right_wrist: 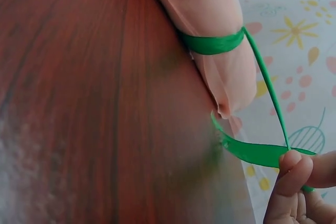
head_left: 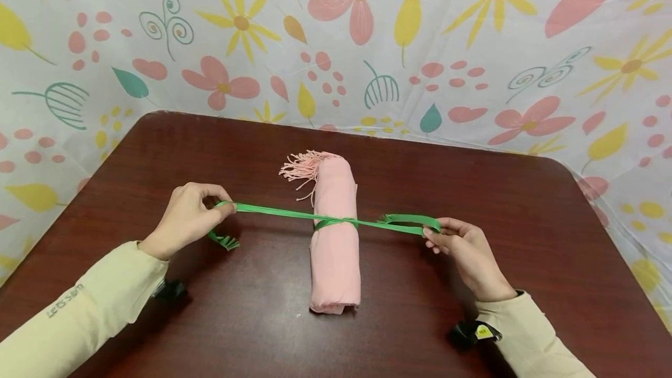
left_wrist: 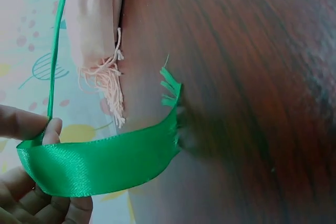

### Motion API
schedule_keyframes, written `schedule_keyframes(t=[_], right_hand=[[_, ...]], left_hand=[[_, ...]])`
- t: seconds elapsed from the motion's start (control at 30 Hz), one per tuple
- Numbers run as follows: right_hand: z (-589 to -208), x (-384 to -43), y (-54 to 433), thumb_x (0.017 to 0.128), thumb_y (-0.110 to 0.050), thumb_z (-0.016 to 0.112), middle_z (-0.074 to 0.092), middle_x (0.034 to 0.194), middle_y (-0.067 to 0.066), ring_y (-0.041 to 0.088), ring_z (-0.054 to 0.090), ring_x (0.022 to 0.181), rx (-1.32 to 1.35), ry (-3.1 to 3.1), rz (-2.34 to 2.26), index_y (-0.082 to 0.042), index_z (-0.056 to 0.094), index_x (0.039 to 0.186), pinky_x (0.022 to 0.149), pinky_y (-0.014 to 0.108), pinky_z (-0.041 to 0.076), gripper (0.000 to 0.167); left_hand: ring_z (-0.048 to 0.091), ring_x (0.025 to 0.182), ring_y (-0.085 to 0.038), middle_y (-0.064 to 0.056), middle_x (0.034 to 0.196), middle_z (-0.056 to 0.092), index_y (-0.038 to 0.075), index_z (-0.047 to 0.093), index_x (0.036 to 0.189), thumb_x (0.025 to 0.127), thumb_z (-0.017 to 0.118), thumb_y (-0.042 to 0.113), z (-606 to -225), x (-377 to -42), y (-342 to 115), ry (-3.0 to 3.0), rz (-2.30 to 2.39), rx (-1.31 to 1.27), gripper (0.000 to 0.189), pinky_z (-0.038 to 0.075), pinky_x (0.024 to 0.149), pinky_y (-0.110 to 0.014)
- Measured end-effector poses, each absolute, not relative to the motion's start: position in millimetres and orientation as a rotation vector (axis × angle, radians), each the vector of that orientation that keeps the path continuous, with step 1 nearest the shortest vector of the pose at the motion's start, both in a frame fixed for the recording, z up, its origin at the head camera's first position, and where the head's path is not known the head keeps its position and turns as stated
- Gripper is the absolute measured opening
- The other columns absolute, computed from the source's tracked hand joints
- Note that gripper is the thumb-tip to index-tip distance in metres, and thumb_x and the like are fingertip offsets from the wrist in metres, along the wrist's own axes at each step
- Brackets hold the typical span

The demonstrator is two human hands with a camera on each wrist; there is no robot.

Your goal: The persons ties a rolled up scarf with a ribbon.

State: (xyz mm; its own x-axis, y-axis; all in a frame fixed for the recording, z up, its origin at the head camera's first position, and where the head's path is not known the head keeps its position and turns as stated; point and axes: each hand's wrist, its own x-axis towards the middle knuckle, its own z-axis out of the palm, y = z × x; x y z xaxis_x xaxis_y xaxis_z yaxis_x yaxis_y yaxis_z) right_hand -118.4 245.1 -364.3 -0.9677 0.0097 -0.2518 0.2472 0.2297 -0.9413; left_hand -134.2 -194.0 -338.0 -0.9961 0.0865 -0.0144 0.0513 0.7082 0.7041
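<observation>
A rolled pink scarf [head_left: 336, 267] with a fringe [head_left: 307, 167] at its far end lies on the table. Round its middle passes a green ribbon [head_left: 278, 211], crossed or knotted on top; which of the two I cannot tell. My left hand [head_left: 191, 214] pinches one end of the ribbon between thumb and fingers, and a frayed tail [left_wrist: 105, 163] hangs past them. On the other side my right hand [head_left: 467, 252] pinches the opposite end, its tail [right_wrist: 257, 153] looping back toward the scarf. Both lengths run taut between the scarf and the hands.
The dark brown wooden table [head_left: 252, 319] has rounded far corners. Behind it and at the sides hangs a white cloth [head_left: 325, 63] printed with flowers and leaves. Dark straps with devices [head_left: 475, 333] sit at both wrists.
</observation>
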Motion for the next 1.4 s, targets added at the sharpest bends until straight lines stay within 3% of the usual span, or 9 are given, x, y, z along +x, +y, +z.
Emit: schedule_keyframes(t=[0.13,0.3,0.43,0.57,0.77,0.97,1.2,1.4], right_hand=[[-364.3,-118.7,246.2,0.089,-0.011,0.067,0.069,0.079,-0.005,0.008,0.061,0.069,0.246,2.306,-1.818,0.001,0.055,0.105,0.064,0.023,0.048,0.022],[-365.9,-116.4,244.4,0.089,-0.011,0.067,0.069,0.079,-0.005,0.007,0.06,0.068,0.267,2.288,-1.828,0.001,0.056,0.105,0.063,0.022,0.047,0.022],[-369.4,-114.8,241.6,0.089,-0.01,0.067,0.069,0.082,-0.007,0.006,0.059,0.069,0.267,2.255,-1.885,0.0,0.057,0.104,0.063,0.021,0.048,0.02],[-370.4,-114.7,240.5,0.089,-0.009,0.066,0.07,0.09,-0.009,0.006,0.058,0.071,0.273,2.174,-1.964,-0.002,0.055,0.101,0.065,0.02,0.049,0.018],[-369.5,-116.9,243.4,0.091,-0.014,0.065,0.067,0.098,-0.005,0.007,0.058,0.074,0.294,2.114,-2.054,-0.004,0.059,0.1,0.07,0.021,0.05,0.014],[-370.5,-116.6,250.1,0.094,-0.015,0.062,0.066,0.094,-0.007,0.006,0.059,0.077,0.291,2.116,-2.087,-0.001,0.056,0.106,0.072,0.02,0.051,0.02],[-371.7,-116.3,254.9,0.093,-0.019,0.063,0.066,0.084,-0.004,0.008,0.061,0.076,0.286,2.108,-2.124,-0.009,0.06,0.097,0.07,0.019,0.051,0.011],[-372.4,-115.2,259.4,0.095,-0.026,0.061,0.065,0.086,-0.003,0.008,0.06,0.077,0.272,2.147,-2.057,-0.01,0.06,0.097,0.07,0.019,0.051,0.016]], left_hand=[[0.037,0.037,-0.011,0.003,0.045,0.048,0.011,0.073,0.09,0.085,0.064,0.016,-334.9,-135.1,-194.7,2.855,1.154,0.107,0.012,0.035,0.047,-0.028],[0.053,0.05,-0.013,-0.003,0.064,0.063,0.01,0.073,0.09,0.087,0.066,0.022,-334.8,-134.0,-197.4,2.803,1.178,0.063,0.015,0.038,0.052,-0.029],[0.055,0.055,-0.014,-0.007,0.079,0.067,0.008,0.072,0.092,0.088,0.066,0.024,-337.0,-130.2,-198.1,2.747,1.214,0.024,0.018,0.039,0.054,-0.029],[0.05,0.049,-0.013,-0.005,0.068,0.063,0.009,0.072,0.092,0.089,0.065,0.024,-339.0,-128.9,-196.2,2.783,1.202,0.041,0.016,0.039,0.052,-0.029],[0.036,0.04,-0.009,0.006,0.044,0.044,0.012,0.072,0.091,0.088,0.066,0.021,-344.1,-129.9,-191.2,2.874,1.155,0.107,0.012,0.036,0.049,-0.026],[0.03,0.037,-0.007,0.007,0.043,0.043,0.013,0.073,0.091,0.087,0.065,0.018,-350.2,-131.0,-187.6,2.934,1.1,0.171,0.01,0.034,0.048,-0.026],[0.03,0.037,-0.009,0.007,0.041,0.04,0.011,0.073,0.095,0.088,0.065,0.018,-353.2,-133.0,-187.3,2.909,1.056,0.202,0.013,0.033,0.048,-0.028],[0.025,0.039,-0.009,0.009,0.039,0.034,0.008,0.072,0.098,0.087,0.065,0.018,-353.4,-134.8,-185.0,2.886,1.042,0.221,0.016,0.03,0.047,-0.027]])
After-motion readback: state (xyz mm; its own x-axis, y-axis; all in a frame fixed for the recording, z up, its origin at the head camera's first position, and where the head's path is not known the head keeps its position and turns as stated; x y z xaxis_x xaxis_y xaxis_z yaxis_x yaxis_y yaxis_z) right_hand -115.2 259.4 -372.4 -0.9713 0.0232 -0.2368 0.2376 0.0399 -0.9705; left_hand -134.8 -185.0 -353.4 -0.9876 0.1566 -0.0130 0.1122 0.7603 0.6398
